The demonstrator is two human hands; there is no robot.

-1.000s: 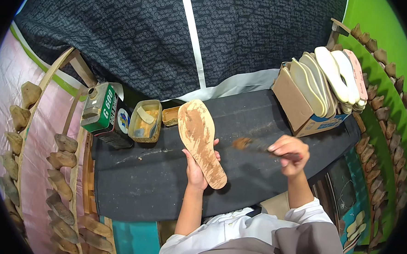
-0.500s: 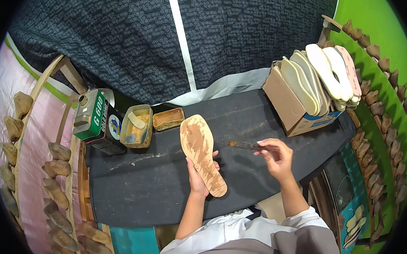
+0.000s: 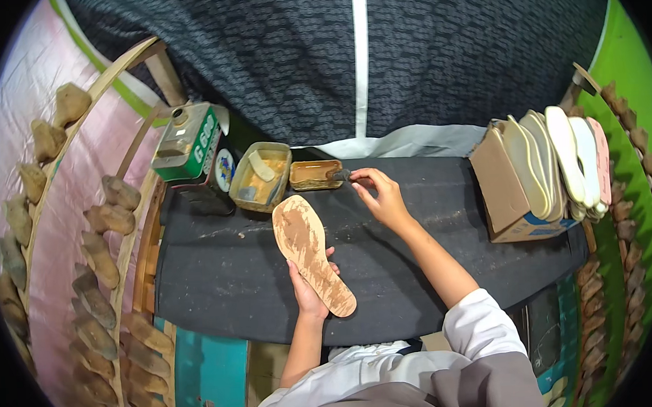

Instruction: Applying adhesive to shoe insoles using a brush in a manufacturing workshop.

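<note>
Your left hand (image 3: pixel 306 289) grips the insole (image 3: pixel 312 254), glue side up. Your right hand (image 3: pixel 382 197) pinches the brush (image 3: pixel 341 175) at the small tin (image 3: pixel 316 174) beyond: reloading glue, likely. Next calls for even strokes.

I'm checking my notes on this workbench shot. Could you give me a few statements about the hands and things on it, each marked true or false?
1. The left hand holds a tan shoe insole. True.
2. The right hand rests in the person's lap. False: it holds a brush at the small rectangular tin.
3. The cardboard box on the right holds upright insoles. True.
4. The green can stands right of the box. False: it stands at the far left of the bench.
</note>
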